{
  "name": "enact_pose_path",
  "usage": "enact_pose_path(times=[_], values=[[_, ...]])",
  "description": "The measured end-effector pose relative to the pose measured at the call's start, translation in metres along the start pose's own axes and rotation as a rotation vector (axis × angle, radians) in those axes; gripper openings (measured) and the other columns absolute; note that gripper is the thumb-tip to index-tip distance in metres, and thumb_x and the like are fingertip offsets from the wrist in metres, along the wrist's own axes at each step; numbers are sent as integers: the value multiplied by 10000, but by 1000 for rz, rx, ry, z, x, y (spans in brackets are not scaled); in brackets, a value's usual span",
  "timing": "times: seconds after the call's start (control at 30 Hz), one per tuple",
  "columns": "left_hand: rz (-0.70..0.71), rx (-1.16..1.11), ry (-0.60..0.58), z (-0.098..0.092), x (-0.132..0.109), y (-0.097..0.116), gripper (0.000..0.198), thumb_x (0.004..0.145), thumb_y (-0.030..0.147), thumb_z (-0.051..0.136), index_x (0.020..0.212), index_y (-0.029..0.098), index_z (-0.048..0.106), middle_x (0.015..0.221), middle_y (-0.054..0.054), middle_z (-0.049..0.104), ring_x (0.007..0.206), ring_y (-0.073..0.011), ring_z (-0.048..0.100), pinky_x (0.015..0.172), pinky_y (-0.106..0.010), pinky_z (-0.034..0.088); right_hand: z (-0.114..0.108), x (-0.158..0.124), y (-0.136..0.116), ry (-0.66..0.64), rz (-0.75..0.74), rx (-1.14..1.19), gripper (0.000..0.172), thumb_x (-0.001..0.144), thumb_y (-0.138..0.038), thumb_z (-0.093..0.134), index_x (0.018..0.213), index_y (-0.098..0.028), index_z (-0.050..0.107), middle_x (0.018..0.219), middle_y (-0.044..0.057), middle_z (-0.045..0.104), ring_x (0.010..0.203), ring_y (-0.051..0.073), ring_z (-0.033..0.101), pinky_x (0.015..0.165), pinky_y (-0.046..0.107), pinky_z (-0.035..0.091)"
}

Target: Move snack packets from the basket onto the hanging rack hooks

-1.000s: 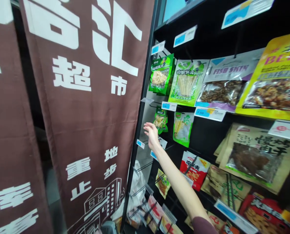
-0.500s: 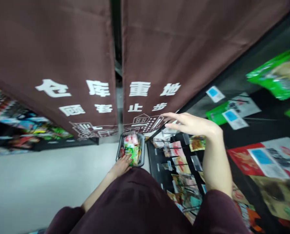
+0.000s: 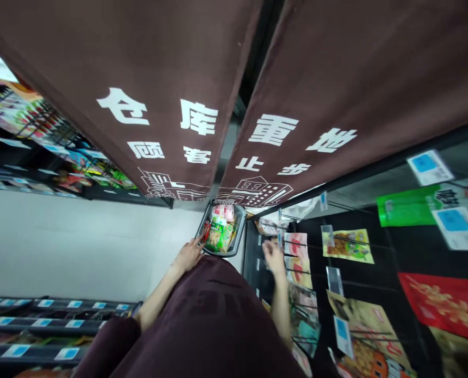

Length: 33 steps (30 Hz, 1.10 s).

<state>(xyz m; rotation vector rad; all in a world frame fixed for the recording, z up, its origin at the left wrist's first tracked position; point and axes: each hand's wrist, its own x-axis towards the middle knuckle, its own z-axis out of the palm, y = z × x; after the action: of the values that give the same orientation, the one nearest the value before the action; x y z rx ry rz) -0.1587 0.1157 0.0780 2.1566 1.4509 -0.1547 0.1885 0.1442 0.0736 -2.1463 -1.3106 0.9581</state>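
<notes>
A dark plastic shopping basket sits low in front of me, filled with snack packets. A green packet lies on top, with pink packets at the far end. My left hand is at the basket's near left side, fingers stretched towards the rim and the packets; no item shows in it. Between the basket and the hanging rack on the right is my right hand, apart from the basket. Motion smears its fingers, and I make out nothing held. Pink packets hang just to its right.
A brown split curtain with white lettering hangs ahead. On the right, a black rack carries a yellow packet, a red packet and price tags. Stocked shelves stand at the lower left, beyond pale floor.
My right hand has come down from in front of the curtain to beside the basket. My left hand has moved off the green packet to the basket's left edge. The view has turned.
</notes>
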Motion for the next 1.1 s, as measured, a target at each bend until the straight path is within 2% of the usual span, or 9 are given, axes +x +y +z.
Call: enact_pose_path(times=[0.1, 0.2, 0.5, 0.6, 0.73, 0.8, 0.87, 0.97, 1.1], values=[[-15, 8, -11, 4, 9, 0, 388, 940, 262, 497, 1311, 152, 535, 1457, -193, 433, 1238, -360, 499, 945, -483, 483, 48, -53, 32, -68, -5, 0, 259, 746, -477, 581, 836, -256, 682, 884, 82, 748, 825, 312, 719, 785, 439, 557], [28, 8, -15, 3, 21, 6, 375, 945, 285, 489, 1292, 157, 549, 1396, -194, 491, 1200, -353, 531, 934, -469, 485, 62, -65, 43, -88, -29, 30, 291, 733, -519, 565, 837, -276, 686, 927, 64, 752, 839, 305, 718, 798, 431, 560], [98, 20, -4, -8, 35, 19, 391, 970, 316, 430, 1332, 189, 507, 1350, -169, 525, 1192, -327, 532, 946, -442, 472, -20, 56, 20, 44, -64, 109, 510, 763, -526, 548, 1085, -148, 665, 1076, 152, 708, 1017, 286, 648, 944, 434, 479], [30, 2, 13, -5, 25, 14, 368, 956, 304, 460, 1290, 167, 536, 1381, -171, 504, 1201, -326, 528, 956, -441, 475, -11, 79, 9, -24, -61, 164, 457, 738, -494, 600, 1049, -166, 669, 1057, 124, 715, 981, 260, 654, 933, 400, 484], [-60, -208, 204, 18, 3, 5, 352, 947, 278, 456, 1270, 172, 547, 1442, -142, 461, 1267, -291, 489, 1048, -438, 438, 42, 77, 11, -168, 53, 248, 394, 749, -489, 584, 968, -166, 639, 947, 101, 727, 809, 225, 681, 769, 360, 541], [-188, -398, 376, 39, -12, -3, 319, 961, 261, 387, 1198, 188, 586, 1385, -107, 524, 1269, -235, 495, 1087, -401, 415, 70, 61, 19, -236, 131, 279, 338, 768, -488, 562, 907, -185, 618, 850, 79, 722, 730, 214, 679, 683, 343, 545], [-514, -556, 484, 62, -30, -11, 316, 944, 259, 368, 1141, 184, 603, 1293, -91, 597, 1203, -205, 556, 1033, -353, 467, 92, 41, 29, -282, 192, 297, 272, 771, -475, 557, 830, -212, 595, 777, 54, 707, 692, 213, 676, 641, 339, 542], [-959, -571, 424, 89, -70, -20, 338, 919, 214, 330, 1121, 145, 593, 1188, -109, 648, 1106, -225, 626, 891, -328, 545, 111, 18, 45, -313, 250, 304, 244, 763, -486, 561, 738, -243, 559, 708, 20, 677, 677, 216, 672, 608, 338, 538], [-1162, -487, 228, 97, -127, -10, 192, 933, 202, 428, 933, 198, 620, 855, 0, 674, 843, -210, 683, 744, -351, 581, 120, 19, 66, -323, 283, 284, 311, 772, -530, 578, 667, -240, 535, 594, -18, 606, 574, 185, 624, 529, 304, 502]])
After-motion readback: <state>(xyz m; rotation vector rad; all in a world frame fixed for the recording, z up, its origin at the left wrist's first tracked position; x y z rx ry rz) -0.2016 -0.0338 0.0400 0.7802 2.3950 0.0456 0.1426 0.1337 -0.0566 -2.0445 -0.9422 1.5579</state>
